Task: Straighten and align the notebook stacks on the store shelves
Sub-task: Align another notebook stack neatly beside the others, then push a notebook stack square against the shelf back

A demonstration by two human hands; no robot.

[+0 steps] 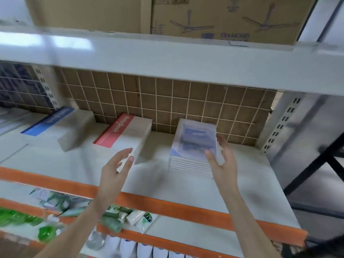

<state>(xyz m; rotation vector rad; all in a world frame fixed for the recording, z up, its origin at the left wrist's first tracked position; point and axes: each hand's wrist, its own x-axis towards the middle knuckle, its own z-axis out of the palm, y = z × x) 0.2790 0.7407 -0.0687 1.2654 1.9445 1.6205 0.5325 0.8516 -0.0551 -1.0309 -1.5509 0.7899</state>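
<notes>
Three notebook stacks lie on the white shelf [251,183]. A blue-spined stack [61,125] lies at the left, a red-spined "NoteBook" stack [128,133] in the middle, and a stack with a blue picture cover [193,146] at the right. My left hand [115,168] hovers open in front of the red stack's near corner, fingers straight. My right hand [221,161] is open at the picture stack's near right corner, thumb over the cover and fingers along its right side. The view is blurred by motion.
A wire grid over brown board [167,101] backs the shelf. An orange rail [167,205] edges its front. Cardboard fan boxes [223,17] stand on the shelf above. Green and white packets [119,218] fill the shelf below. A slotted upright [281,125] stands at right.
</notes>
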